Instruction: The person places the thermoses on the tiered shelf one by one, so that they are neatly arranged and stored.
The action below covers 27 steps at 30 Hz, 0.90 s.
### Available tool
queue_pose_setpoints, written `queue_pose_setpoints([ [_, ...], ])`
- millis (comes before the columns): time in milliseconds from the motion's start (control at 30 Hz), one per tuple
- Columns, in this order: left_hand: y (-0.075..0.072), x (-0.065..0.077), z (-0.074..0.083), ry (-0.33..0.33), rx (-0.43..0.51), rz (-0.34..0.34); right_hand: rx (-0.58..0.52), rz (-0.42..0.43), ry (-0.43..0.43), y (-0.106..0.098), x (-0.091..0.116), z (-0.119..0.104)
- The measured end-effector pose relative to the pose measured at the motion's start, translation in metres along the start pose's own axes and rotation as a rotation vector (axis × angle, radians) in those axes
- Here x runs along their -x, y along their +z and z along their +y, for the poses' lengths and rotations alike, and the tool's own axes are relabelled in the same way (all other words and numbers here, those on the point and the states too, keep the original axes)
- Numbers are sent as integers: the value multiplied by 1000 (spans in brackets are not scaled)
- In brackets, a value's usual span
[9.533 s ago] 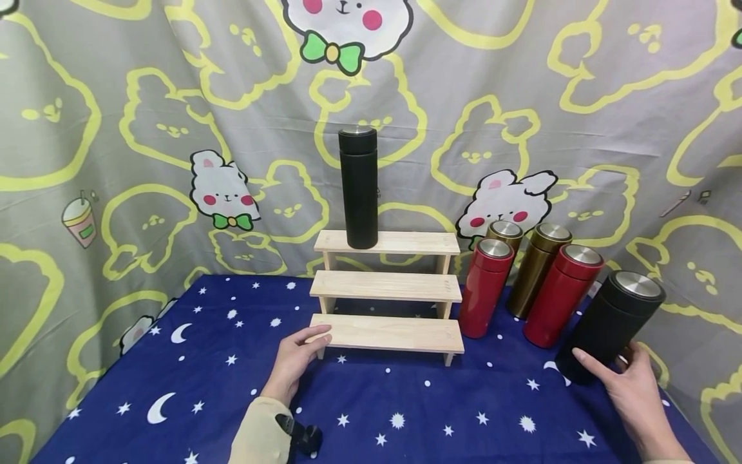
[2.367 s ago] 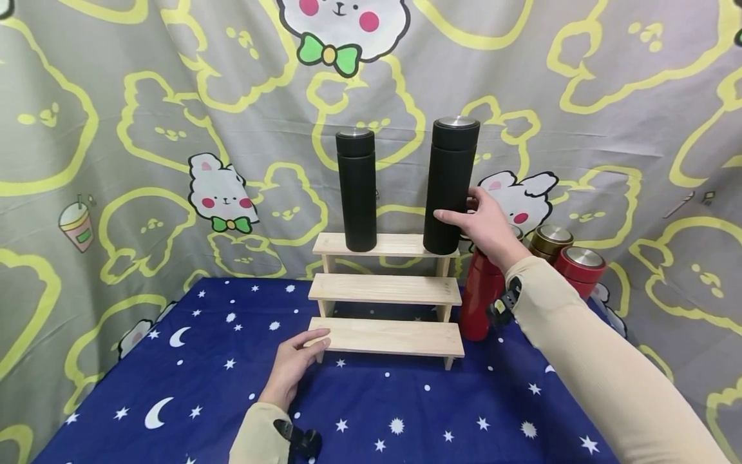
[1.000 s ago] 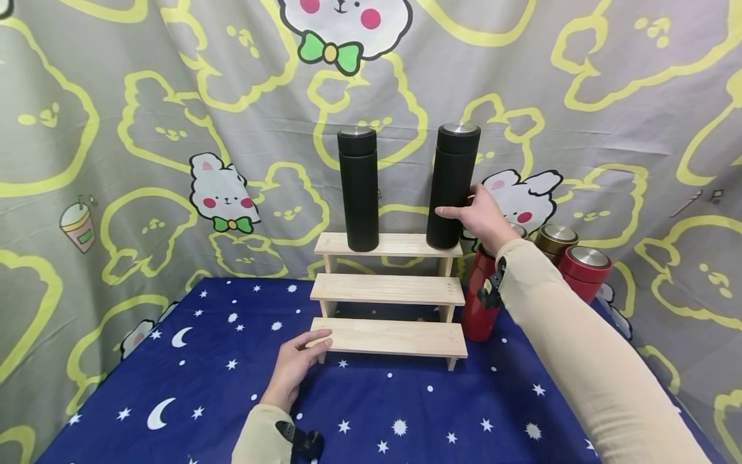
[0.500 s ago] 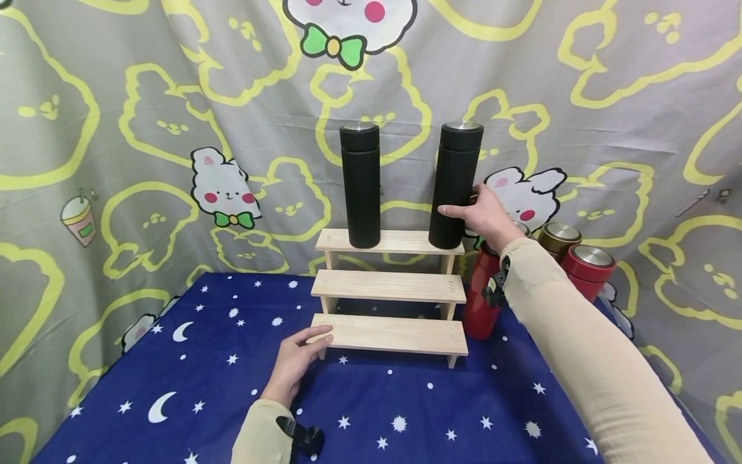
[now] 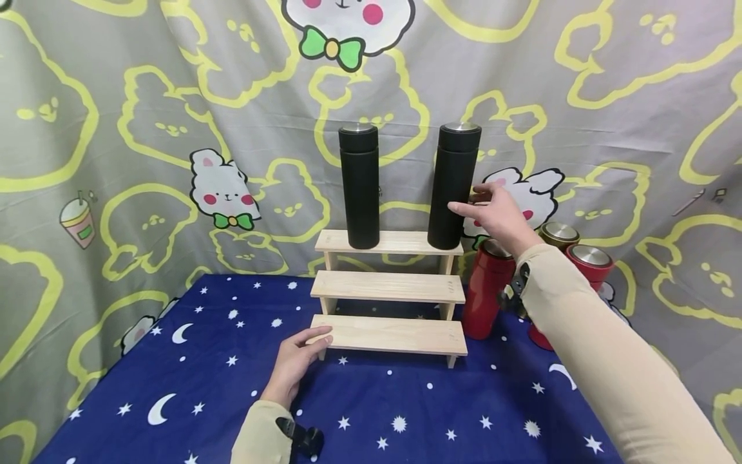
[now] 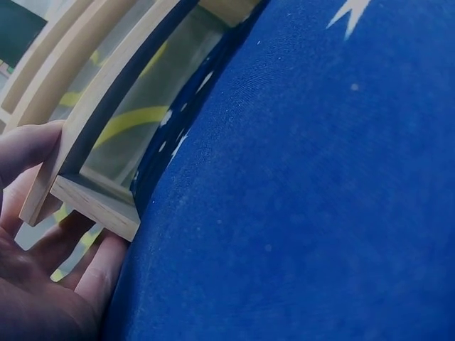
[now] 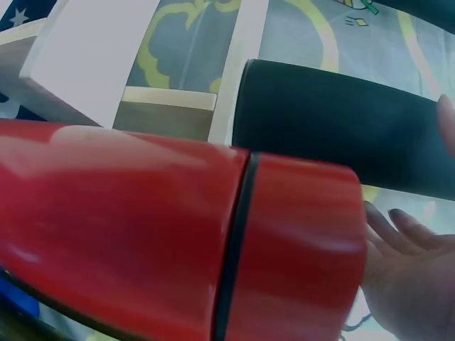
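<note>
On the top board of a three-step wooden stand (image 5: 385,286), two black vacuum flasks stand upright: one left of centre (image 5: 359,193), the other at the right end (image 5: 451,193). My right hand (image 5: 503,216) is beside the right-hand black flask, thumb and fingers spread and off its wall. In the right wrist view, a gap shows between that hand (image 7: 419,277) and the black flask (image 7: 334,128). My left hand (image 5: 295,362) grips the left end of the lowest board; in the left wrist view its thumb lies along the board and its fingers reach round the stand's leg (image 6: 99,202).
Right of the stand, a red flask (image 5: 485,290) stands close to it. Behind my right forearm are a gold flask (image 5: 558,233) and another red flask (image 5: 590,256), partly hidden. A blue star-printed cloth (image 5: 203,361) covers the table; a patterned curtain (image 5: 278,116) hangs behind.
My right hand has carried the second black flask from the table at right onto the top board's right end, then let go and drawn slightly right. My left hand stays put.
</note>
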<state>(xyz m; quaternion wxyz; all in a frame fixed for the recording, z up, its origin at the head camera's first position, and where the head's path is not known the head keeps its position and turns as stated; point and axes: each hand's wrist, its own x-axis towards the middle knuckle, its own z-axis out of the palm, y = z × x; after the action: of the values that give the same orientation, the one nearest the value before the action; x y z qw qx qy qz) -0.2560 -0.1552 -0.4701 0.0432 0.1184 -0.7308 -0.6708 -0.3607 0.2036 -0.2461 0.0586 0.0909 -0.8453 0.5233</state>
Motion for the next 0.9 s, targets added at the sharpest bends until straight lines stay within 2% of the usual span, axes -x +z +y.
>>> queue_pose_setpoints([
  [233,1,2,2,2,0,-4,47,57,-63,-11,23,4],
  [533,-1,3,0,-3,-8,-1,-4,99,-148,-15,47,12],
  [900,0,1,0,-5,9,0,45,178,-138,-24,82,27],
])
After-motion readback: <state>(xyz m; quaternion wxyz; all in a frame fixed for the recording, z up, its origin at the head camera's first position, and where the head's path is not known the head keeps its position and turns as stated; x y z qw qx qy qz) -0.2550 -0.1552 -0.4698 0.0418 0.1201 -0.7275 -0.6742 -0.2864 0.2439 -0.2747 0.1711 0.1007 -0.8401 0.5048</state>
